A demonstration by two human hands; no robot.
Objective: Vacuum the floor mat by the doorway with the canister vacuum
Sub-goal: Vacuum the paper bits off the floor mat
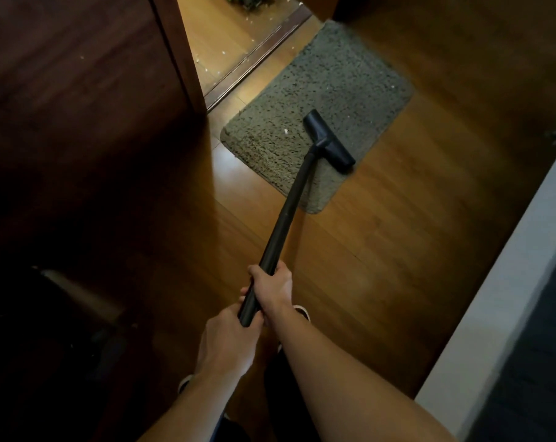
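**Black T-shaped vacuum nozzle (329, 140) on shaggy grey rectangular floor mat (318, 90)**

It rests at the mat's right edge. The right hand (275, 285) and, behind it, the left hand (225, 339) both grip its long black tube (289, 212).

A warm brown plank floor (382, 250) stretches ahead, dim at its edges and brightest by the doorway (238, 30), where a dark threshold strip (257, 57) crosses it and white specks (223, 52) lie scattered beyond, with a dark wooden door (79, 106) standing left and a pale ledge (500, 298) running along the right.
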